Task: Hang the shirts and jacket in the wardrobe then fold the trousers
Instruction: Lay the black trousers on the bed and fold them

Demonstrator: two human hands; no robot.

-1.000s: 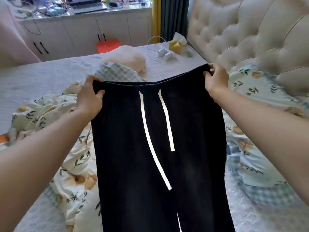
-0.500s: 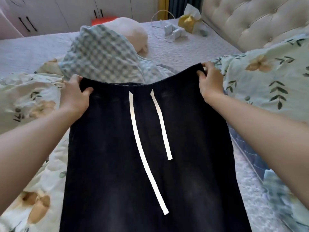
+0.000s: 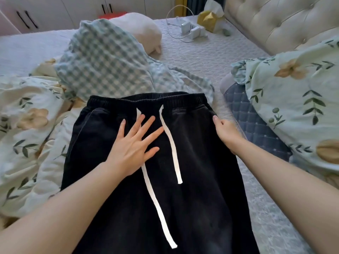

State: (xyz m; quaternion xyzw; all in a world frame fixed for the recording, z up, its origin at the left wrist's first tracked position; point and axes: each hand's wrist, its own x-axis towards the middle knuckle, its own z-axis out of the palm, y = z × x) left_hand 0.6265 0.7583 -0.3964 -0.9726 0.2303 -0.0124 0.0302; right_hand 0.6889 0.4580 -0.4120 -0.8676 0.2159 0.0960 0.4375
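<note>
Beyond the blue-checked quilt (image 3: 110,61), a yellow tissue box (image 3: 209,21) holds a white tissue (image 3: 215,8). Just before that quilt, black white-drawstring trousers (image 3: 201,198) lie flat. The left hand (image 3: 132,149) presses them with spread fingers; the right hand (image 3: 225,132) pinches their edge.

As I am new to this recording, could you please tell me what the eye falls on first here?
Black trousers with white drawstrings lie flat mid-frame on the bed. The left hand presses flat, fingers spread, just below the waistband, while the right hand grips their right edge. Behind them a checked cover is heaped up.
</note>
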